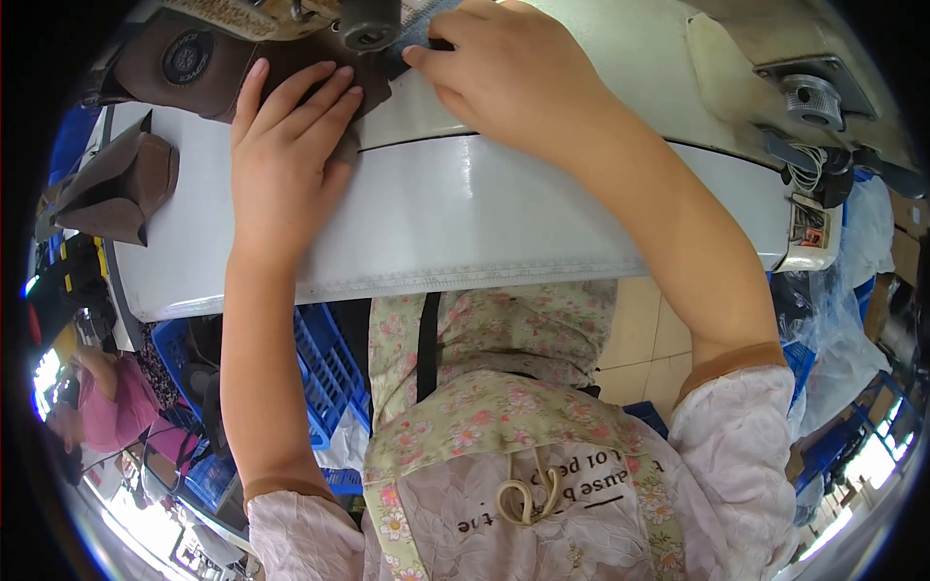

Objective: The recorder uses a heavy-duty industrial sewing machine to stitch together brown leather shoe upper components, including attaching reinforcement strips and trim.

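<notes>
A dark brown leather-like piece with a round dark emblem lies beneath the sewing machine's head at the top left. My left hand rests flat on it, fingers stretched out and slightly spread. To the right, my right hand is closed, with curled fingers and fingertips beside the machine's dark round knob. A strip of blue-grey fabric shows by those fingers. Whatever they pinch is hidden. Another folded brown piece sits on the left of the white table.
A ruler scale runs along the table's front edge. At the right are a metal wheel and a bundle of thin cord. Blue plastic crates stand below the table. A person in pink is at the far left.
</notes>
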Available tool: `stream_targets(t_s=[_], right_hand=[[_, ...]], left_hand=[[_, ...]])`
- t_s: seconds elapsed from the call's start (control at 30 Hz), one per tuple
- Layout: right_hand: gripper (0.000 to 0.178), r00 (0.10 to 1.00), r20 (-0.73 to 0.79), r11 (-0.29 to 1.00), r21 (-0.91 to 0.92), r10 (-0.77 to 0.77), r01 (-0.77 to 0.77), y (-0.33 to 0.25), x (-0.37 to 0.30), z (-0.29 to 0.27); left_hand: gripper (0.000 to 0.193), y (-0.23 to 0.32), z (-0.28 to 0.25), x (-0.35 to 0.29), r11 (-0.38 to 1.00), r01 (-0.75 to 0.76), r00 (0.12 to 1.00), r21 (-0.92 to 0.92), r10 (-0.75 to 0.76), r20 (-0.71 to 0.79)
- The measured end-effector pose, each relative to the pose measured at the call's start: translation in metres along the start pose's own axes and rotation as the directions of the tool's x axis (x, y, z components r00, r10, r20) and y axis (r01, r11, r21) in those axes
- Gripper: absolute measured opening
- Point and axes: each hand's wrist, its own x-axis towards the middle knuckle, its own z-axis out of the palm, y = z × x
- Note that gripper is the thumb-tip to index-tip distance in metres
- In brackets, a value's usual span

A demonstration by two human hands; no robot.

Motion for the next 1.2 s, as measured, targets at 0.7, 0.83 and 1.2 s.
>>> stream_targets(t_s=[0.7,0.83,1.2], right_hand=[[0.027,0.993,0.098,0.998,0.033,-0.062,0.059,0.0,0.0,0.001],[0.029,0.988,0.145,0.998,0.027,-0.052,0.048,-0.001,0.001,-0.003],[0.048,0.985,0.166,0.999,-0.016,0.053,-0.051,-0.002,-0.004,-0.002]], left_hand=[[0.037,-0.006,0.007,-0.005,0.999,0.023,0.996,-0.041,-0.026,-0.082],[0.037,-0.004,0.006,-0.006,0.999,0.033,0.994,-0.041,-0.037,-0.1],[0.032,0.005,0.006,-0.007,0.998,0.064,0.99,-0.017,-0.066,-0.124]])
